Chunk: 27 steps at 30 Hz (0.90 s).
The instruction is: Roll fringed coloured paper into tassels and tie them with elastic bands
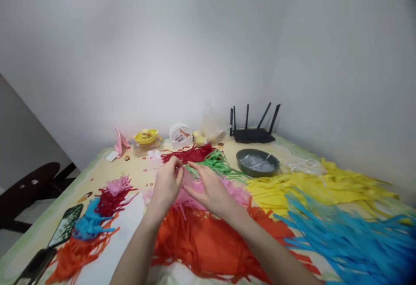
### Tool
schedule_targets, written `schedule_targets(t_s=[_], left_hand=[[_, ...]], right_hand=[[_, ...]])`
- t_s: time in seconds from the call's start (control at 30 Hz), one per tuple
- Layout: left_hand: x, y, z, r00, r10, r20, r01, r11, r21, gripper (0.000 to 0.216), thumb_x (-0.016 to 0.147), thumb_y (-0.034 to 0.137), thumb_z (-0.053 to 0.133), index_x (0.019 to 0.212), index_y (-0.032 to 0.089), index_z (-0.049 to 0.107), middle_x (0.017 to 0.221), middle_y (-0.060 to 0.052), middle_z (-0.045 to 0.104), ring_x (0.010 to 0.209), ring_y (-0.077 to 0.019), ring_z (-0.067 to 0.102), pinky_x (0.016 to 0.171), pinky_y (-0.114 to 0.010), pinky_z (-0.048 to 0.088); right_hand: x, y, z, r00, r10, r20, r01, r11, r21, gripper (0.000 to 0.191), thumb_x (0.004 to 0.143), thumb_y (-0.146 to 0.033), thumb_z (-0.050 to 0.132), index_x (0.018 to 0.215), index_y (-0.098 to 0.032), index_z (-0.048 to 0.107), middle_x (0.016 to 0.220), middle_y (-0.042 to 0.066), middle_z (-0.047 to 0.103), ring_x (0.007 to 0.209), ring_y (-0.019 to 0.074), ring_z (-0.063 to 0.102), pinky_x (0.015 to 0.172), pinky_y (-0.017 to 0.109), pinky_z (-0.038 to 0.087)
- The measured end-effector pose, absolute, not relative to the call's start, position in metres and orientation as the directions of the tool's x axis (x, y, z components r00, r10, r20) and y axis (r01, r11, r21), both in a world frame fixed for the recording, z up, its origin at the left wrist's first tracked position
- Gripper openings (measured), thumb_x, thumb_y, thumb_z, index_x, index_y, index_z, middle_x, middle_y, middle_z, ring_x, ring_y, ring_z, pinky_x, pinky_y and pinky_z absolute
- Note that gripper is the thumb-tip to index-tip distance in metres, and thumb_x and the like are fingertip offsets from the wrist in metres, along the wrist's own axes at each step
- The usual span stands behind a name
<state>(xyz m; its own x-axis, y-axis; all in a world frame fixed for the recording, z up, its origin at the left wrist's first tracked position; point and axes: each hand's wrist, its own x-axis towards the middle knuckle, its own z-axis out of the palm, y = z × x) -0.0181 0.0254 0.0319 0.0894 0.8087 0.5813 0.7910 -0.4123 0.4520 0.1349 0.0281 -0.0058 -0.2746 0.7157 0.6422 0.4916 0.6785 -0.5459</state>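
Over the pink fringed paper strips (238, 192), my left hand (167, 183) has its fingers curled in, with the fingertips close together. A thin, pinkish translucent piece (186, 182) shows between my two hands; its kind is hard to make out, and so is whether the left fingertips grip it. My right hand (211, 189) faces the left one, thumb and fingers apart. Orange fringed paper (208, 241) spreads beneath my forearms. Just beyond my hands lie green strips (217, 161) and dark red strips (186, 154).
Yellow strips (302, 185) and blue strips (351, 237) cover the right side. A dark bowl (256, 173) holds clear plastic pieces. Behind stands a black router (253, 136). On the left are small coloured tassels (89, 224), a phone (66, 224) and sunglasses (35, 267).
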Motion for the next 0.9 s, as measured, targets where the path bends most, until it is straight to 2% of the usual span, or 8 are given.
schedule_targets(t_s=[0.13,0.23,0.3,0.37,0.5,0.67,0.8,0.9], left_hand=[[-0.015,0.023,0.027,0.083,0.805,0.587,0.668,-0.482,0.566,0.019,0.085,0.015,0.053,0.100,0.018,0.063,0.095,-0.007,0.070,0.088,-0.0179,0.064,0.081,-0.029,0.047],[-0.023,0.025,0.027,0.100,0.849,0.519,0.607,-0.465,0.644,0.015,0.082,0.017,0.057,0.093,0.017,0.066,0.090,-0.005,0.070,0.083,-0.0175,0.063,0.077,-0.027,0.046],[-0.027,0.026,0.028,0.157,0.883,0.442,0.563,-0.448,0.695,0.010,0.083,0.021,0.057,0.082,0.016,0.065,0.079,-0.003,0.067,0.075,-0.0160,0.060,0.070,-0.025,0.045],[-0.029,0.027,0.028,0.199,0.900,0.388,0.520,-0.433,0.737,0.018,0.086,0.026,0.054,0.073,0.016,0.061,0.071,-0.001,0.063,0.068,-0.0143,0.056,0.064,-0.023,0.042],[-0.031,0.028,0.028,0.166,0.914,0.370,0.457,-0.403,0.793,0.017,0.086,0.029,0.054,0.077,0.015,0.058,0.069,0.002,0.058,0.065,-0.0127,0.052,0.060,-0.021,0.040],[-0.041,0.028,0.028,0.204,0.922,0.328,0.304,-0.378,0.874,0.021,0.080,0.019,0.056,0.097,0.016,0.067,0.090,-0.002,0.068,0.083,-0.0163,0.059,0.073,-0.024,0.044],[-0.048,0.031,0.024,0.185,0.926,0.330,0.237,-0.368,0.899,0.032,0.069,0.007,0.051,0.087,0.017,0.075,0.088,-0.005,0.071,0.083,-0.0180,0.062,0.073,-0.025,0.046],[-0.051,0.032,0.022,0.227,0.893,0.389,0.182,-0.431,0.884,0.031,0.068,0.005,0.052,0.078,0.019,0.078,0.084,-0.006,0.071,0.079,-0.0177,0.062,0.070,-0.025,0.046]], right_hand=[[0.141,0.040,-0.008,-0.213,0.779,0.590,0.431,0.617,-0.659,0.017,0.085,-0.021,0.052,0.098,-0.017,0.062,0.097,0.009,0.069,0.093,0.0232,0.062,0.084,0.037,0.047],[0.159,0.046,0.000,-0.218,0.809,0.545,0.384,0.585,-0.715,0.011,0.084,-0.019,0.051,0.084,-0.018,0.061,0.084,0.005,0.068,0.080,0.0201,0.062,0.075,0.032,0.046],[0.170,0.046,0.007,-0.238,0.808,0.539,0.338,0.589,-0.734,0.010,0.085,-0.021,0.052,0.087,-0.019,0.061,0.087,0.004,0.068,0.082,0.0195,0.062,0.075,0.030,0.045],[0.178,0.046,0.013,-0.292,0.805,0.516,0.321,0.591,-0.740,0.013,0.085,-0.025,0.054,0.094,-0.018,0.061,0.092,0.004,0.068,0.085,0.0196,0.062,0.076,0.029,0.045],[0.184,0.048,0.014,-0.393,0.812,0.433,0.316,0.561,-0.765,0.014,0.087,-0.027,0.054,0.090,-0.018,0.063,0.084,0.002,0.067,0.077,0.0178,0.060,0.071,0.027,0.044],[0.191,0.053,0.010,-0.351,0.832,0.429,0.140,0.500,-0.855,0.018,0.086,-0.030,0.057,0.096,-0.018,0.065,0.090,0.003,0.066,0.082,0.0175,0.061,0.071,0.024,0.047],[0.195,0.056,0.008,-0.378,0.807,0.455,-0.013,0.486,-0.874,0.014,0.077,-0.020,0.062,0.088,-0.020,0.072,0.089,0.003,0.069,0.085,0.0181,0.063,0.077,0.027,0.047],[0.199,0.058,0.007,-0.349,0.780,0.520,-0.086,0.525,-0.846,0.013,0.076,-0.017,0.063,0.076,-0.021,0.075,0.090,0.005,0.068,0.088,0.0183,0.062,0.081,0.029,0.046]])
